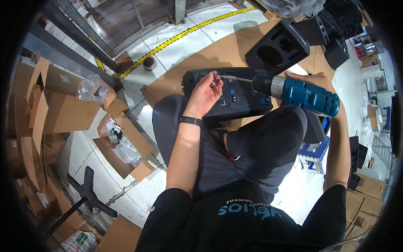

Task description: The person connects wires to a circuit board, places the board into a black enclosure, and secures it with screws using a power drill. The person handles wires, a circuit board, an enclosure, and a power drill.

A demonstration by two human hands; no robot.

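Note:
A black speaker cabinet (247, 105) lies on its side across my knees, its rear panel with sockets facing up. My right hand (312, 80) grips a blue cordless drill (304, 94) with a long thin bit (235, 78) pointing left at the panel. My left hand (205, 92) rests on the panel, fingertips pinched around the bit's tip, possibly holding a screw. A black band is on my left wrist.
Another black speaker cabinet (279, 47) with round openings stands behind on cardboard sheets (218, 52). Open cardboard boxes (126, 147) with plastic bags lie at left. A tape roll (148, 63) sits near the yellow floor line (176, 37). A blue stool (314, 154) stands at right, stacked boxes (365, 193) further right.

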